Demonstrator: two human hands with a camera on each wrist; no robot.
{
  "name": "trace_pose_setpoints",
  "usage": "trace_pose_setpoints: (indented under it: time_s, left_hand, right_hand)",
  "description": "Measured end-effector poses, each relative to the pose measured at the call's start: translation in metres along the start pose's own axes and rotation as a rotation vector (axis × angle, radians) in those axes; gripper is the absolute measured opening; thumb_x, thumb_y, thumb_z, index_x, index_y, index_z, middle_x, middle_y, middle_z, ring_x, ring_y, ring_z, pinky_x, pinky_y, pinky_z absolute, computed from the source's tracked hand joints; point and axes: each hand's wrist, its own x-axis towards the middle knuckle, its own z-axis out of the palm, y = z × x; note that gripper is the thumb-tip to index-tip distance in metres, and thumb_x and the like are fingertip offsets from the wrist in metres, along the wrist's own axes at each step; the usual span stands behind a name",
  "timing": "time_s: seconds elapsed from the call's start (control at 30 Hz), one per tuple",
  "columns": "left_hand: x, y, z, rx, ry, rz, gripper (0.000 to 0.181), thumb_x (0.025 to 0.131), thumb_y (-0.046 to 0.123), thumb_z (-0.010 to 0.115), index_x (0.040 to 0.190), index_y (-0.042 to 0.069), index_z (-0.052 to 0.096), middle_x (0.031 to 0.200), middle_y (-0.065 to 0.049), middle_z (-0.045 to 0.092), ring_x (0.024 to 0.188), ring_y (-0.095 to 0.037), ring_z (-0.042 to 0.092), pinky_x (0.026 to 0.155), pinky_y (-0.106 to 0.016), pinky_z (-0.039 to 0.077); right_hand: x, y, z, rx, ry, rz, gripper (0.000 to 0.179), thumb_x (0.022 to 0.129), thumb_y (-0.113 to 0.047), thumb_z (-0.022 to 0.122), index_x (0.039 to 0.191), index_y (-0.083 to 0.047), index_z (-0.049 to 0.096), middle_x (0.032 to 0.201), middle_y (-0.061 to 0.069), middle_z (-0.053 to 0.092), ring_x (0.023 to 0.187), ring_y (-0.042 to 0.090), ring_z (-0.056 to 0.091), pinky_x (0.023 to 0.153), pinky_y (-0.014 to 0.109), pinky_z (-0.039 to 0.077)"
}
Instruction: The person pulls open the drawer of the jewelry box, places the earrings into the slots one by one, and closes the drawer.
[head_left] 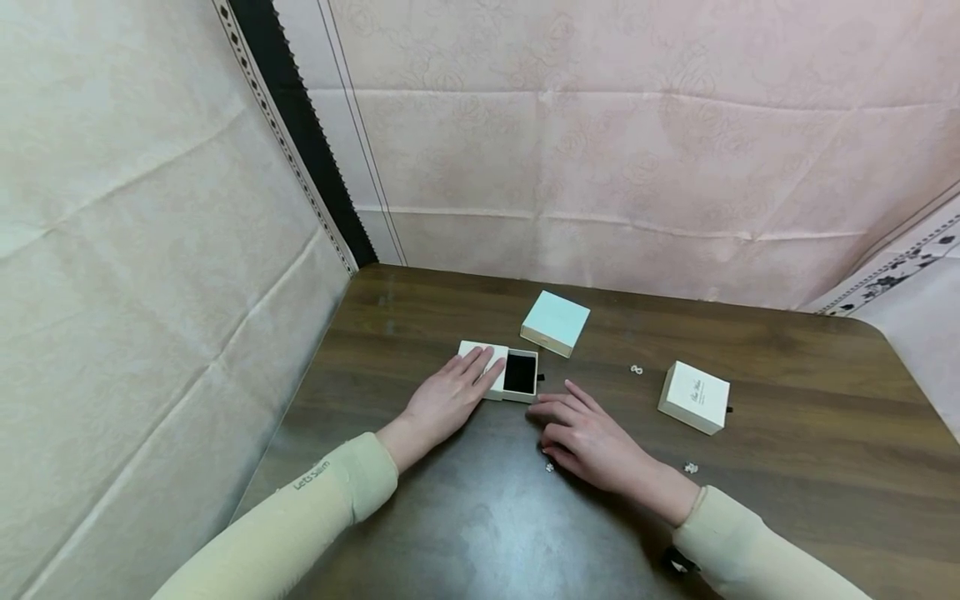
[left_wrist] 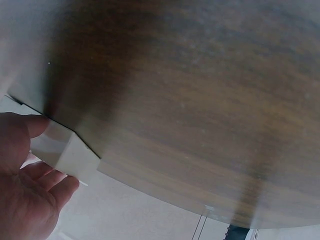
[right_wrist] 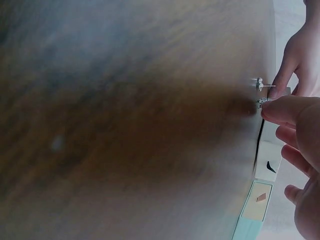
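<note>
My left hand point(head_left: 448, 398) lies over a small white drawer-style jewelry box point(head_left: 492, 395); in the left wrist view its thumb presses the side while the fingers reach across the top. The box's drawer point(head_left: 529, 397) is slid out to the right, showing a black lining. Right of it, my right hand point(head_left: 588, 437) is low over the table with bent fingers. Its thumb and index finger pinch a small sparkling stud earring point(right_wrist: 260, 103) close to the tabletop. A second stud earring point(head_left: 550, 467) lies just beside those fingertips, its post visible in the right wrist view.
A light-blue-topped box point(head_left: 557, 321) stands behind the open one. Farther right are a white box point(head_left: 696, 400) with dark lettering, a pair of small ring-shaped pieces point(head_left: 636, 369) and a sparkling small piece point(head_left: 691, 468). The brown wooden table point(head_left: 420, 308) meets hanging cloth at its back.
</note>
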Motion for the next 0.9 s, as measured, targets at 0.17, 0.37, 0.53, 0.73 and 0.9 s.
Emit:
trace_pose_setpoints:
  time_s: [0.17, 0.37, 0.53, 0.73, 0.9]
  left_hand:
    - [0.001, -0.001, 0.001, 0.022, -0.016, 0.003, 0.060, 0.110, 0.004, 0.055, 0.167, 0.010, 0.036, 0.170, -0.015, 0.039, 0.155, -0.027, 0.042, 0.120, -0.038, 0.044]
    - [0.001, -0.001, 0.000, 0.018, 0.002, 0.006, 0.058, 0.111, 0.006, 0.055, 0.166, 0.011, 0.038, 0.169, -0.015, 0.040, 0.154, -0.027, 0.044, 0.119, -0.038, 0.045]
    - [0.002, -0.001, 0.001, 0.005, 0.029, 0.005, 0.057, 0.111, 0.014, 0.057, 0.165, 0.010, 0.040, 0.168, -0.015, 0.042, 0.153, -0.027, 0.046, 0.119, -0.039, 0.045]
    - [0.004, -0.001, 0.002, -0.021, 0.084, 0.001, 0.057, 0.110, 0.025, 0.062, 0.163, 0.011, 0.046, 0.165, -0.015, 0.047, 0.150, -0.027, 0.050, 0.117, -0.040, 0.047]
    - [0.006, -0.003, 0.003, -0.018, 0.094, -0.007, 0.059, 0.110, 0.035, 0.062, 0.162, 0.012, 0.047, 0.165, -0.014, 0.048, 0.150, -0.026, 0.050, 0.118, -0.040, 0.046]
  right_hand:
    - [0.001, 0.000, 0.001, -0.001, -0.006, -0.007, 0.017, 0.085, -0.012, 0.090, 0.086, -0.016, 0.073, 0.133, 0.010, 0.071, 0.132, 0.035, 0.061, 0.116, 0.069, 0.038]
    - [0.001, -0.002, 0.002, 0.003, -0.013, -0.011, 0.017, 0.085, -0.012, 0.090, 0.086, -0.016, 0.074, 0.134, 0.010, 0.070, 0.133, 0.035, 0.061, 0.117, 0.068, 0.038]
    - [0.001, -0.003, 0.001, 0.016, -0.018, -0.003, 0.017, 0.085, -0.010, 0.090, 0.086, -0.016, 0.074, 0.136, 0.011, 0.069, 0.135, 0.034, 0.060, 0.117, 0.068, 0.037]
    - [0.002, -0.004, -0.002, 0.046, -0.012, 0.021, 0.020, 0.085, -0.007, 0.088, 0.083, -0.017, 0.070, 0.139, 0.011, 0.068, 0.136, 0.034, 0.059, 0.116, 0.070, 0.037]
    - [0.005, -0.003, -0.011, 0.072, 0.007, 0.053, 0.022, 0.085, -0.007, 0.088, 0.082, -0.018, 0.069, 0.140, 0.012, 0.067, 0.136, 0.034, 0.059, 0.117, 0.071, 0.036]
